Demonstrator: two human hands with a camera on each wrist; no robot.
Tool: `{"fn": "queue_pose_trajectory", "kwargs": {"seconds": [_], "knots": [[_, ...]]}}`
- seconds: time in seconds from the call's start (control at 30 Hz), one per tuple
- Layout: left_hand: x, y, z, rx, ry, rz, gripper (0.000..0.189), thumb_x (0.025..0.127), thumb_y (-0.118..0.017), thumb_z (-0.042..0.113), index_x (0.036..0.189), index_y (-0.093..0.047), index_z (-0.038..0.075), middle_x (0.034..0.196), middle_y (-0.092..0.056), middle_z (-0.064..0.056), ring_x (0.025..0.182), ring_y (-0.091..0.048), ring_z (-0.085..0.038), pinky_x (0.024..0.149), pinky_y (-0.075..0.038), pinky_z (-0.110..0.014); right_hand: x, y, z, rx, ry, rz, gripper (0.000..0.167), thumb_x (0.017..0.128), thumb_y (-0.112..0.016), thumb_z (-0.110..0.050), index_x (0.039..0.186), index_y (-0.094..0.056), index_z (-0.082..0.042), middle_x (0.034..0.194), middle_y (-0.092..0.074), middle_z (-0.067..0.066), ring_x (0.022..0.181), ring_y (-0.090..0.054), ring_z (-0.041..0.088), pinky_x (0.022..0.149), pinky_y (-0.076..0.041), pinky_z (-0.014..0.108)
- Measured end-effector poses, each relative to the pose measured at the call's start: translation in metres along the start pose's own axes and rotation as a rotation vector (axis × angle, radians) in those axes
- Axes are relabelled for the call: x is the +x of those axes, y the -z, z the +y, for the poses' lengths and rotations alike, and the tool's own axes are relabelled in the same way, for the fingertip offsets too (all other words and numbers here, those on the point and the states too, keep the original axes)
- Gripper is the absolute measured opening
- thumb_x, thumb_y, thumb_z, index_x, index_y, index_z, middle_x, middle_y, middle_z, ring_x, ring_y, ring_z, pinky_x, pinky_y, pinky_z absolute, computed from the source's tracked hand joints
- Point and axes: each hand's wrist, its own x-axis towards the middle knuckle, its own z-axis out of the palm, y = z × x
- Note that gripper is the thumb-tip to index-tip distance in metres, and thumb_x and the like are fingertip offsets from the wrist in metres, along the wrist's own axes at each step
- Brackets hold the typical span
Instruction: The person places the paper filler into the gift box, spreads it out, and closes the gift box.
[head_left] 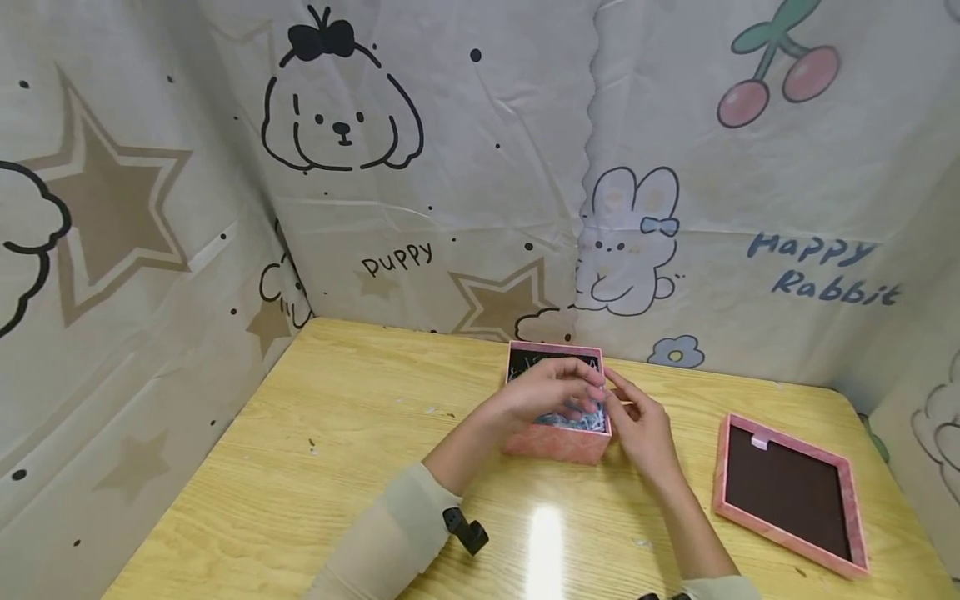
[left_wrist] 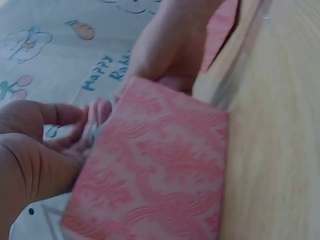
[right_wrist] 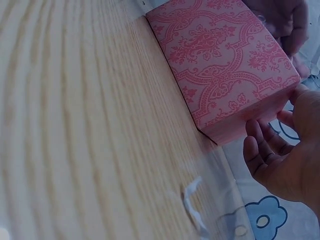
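Observation:
A pink patterned box (head_left: 558,444), with no lid on it, stands near the back of the table. Pale blue shredded paper (head_left: 581,419) fills its front part, and a black panel with light marks (head_left: 525,360) shows toward the back. My left hand (head_left: 551,390) hovers over the box opening, fingers loosely bent and pointing right; nothing shows clearly in it. On the box's right side, my right hand (head_left: 645,429) holds the wall, thumb at the rim and fingertips (right_wrist: 252,127) against the outside. The left wrist view shows the box front (left_wrist: 155,160) between camera and fingers.
To the right on the table lies the pink lid (head_left: 791,546), dark inside facing up, with a small pale tab (head_left: 760,442). A white scrap (right_wrist: 194,207) lies beside the box. Printed cloth (head_left: 465,183) hangs close behind the table.

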Motion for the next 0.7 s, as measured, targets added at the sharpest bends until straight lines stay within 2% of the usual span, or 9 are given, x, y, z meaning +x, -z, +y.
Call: {"fn": "queue_pose_trajectory", "kwargs": {"seconds": [0.07,0.13,0.2,0.27,0.37,0.47,0.7], "knots": [[0.002,-0.004,-0.004,0.037,0.055,0.038,0.016,0.108,-0.059,0.011,0.118,-0.069,0.004,0.106,-0.076,-0.007,0.094,-0.072,-0.021,0.081,-0.059,-0.034,-0.001,-0.001,0.0,0.005,0.001,-0.003,0.045,0.109,-0.06,-0.034,0.153,-0.059,-0.02,0.125,-0.069,0.019,0.086,-0.065,0.013,0.07,-0.052,0.02],[0.006,-0.005,-0.007,0.074,0.094,0.082,0.017,0.107,-0.058,0.011,0.118,-0.069,0.005,0.108,-0.075,-0.008,0.097,-0.072,-0.022,0.086,-0.057,-0.036,-0.001,-0.002,0.0,0.009,0.004,0.006,0.046,0.109,-0.061,-0.035,0.152,-0.06,-0.02,0.124,-0.069,0.019,0.087,-0.066,0.013,0.071,-0.052,0.019],[0.011,-0.005,-0.009,0.096,0.121,0.117,0.019,0.107,-0.056,0.01,0.12,-0.069,0.002,0.111,-0.074,-0.011,0.1,-0.072,-0.023,0.092,-0.057,-0.038,-0.001,-0.003,0.0,0.004,-0.002,0.015,0.046,0.109,-0.061,-0.037,0.151,-0.061,-0.021,0.123,-0.07,0.018,0.086,-0.065,0.013,0.071,-0.052,0.019],[0.017,-0.003,-0.013,0.114,0.14,0.149,0.022,0.107,-0.055,0.009,0.12,-0.068,-0.001,0.112,-0.073,-0.013,0.099,-0.069,-0.021,0.093,-0.054,-0.034,0.0,-0.003,0.001,0.0,-0.001,0.019,0.046,0.109,-0.062,-0.036,0.151,-0.061,-0.02,0.122,-0.07,0.019,0.085,-0.065,0.013,0.071,-0.051,0.019],[0.023,-0.001,-0.019,0.131,0.151,0.176,0.022,0.105,-0.056,0.007,0.119,-0.069,-0.005,0.109,-0.07,-0.014,0.095,-0.063,-0.018,0.086,-0.052,-0.027,0.0,-0.003,0.002,-0.015,0.005,0.013,0.046,0.109,-0.062,-0.035,0.151,-0.061,-0.018,0.122,-0.07,0.02,0.085,-0.065,0.011,0.071,-0.052,0.019],[0.026,0.001,-0.022,0.166,0.141,0.171,0.02,0.104,-0.058,0.007,0.117,-0.069,-0.003,0.104,-0.067,-0.01,0.092,-0.058,-0.017,0.079,-0.046,-0.025,0.001,-0.003,0.003,-0.015,0.025,0.018,0.045,0.109,-0.062,-0.033,0.151,-0.061,-0.016,0.121,-0.071,0.02,0.085,-0.065,0.011,0.072,-0.052,0.019],[0.024,0.005,-0.019,0.185,0.098,0.126,0.019,0.104,-0.067,0.016,0.12,-0.069,0.007,0.108,-0.068,-0.004,0.101,-0.066,-0.018,0.095,-0.052,-0.039,0.001,-0.001,0.003,-0.014,0.028,0.019,0.046,0.109,-0.061,-0.035,0.151,-0.06,-0.018,0.121,-0.071,0.019,0.085,-0.065,0.011,0.073,-0.051,0.019]]}}
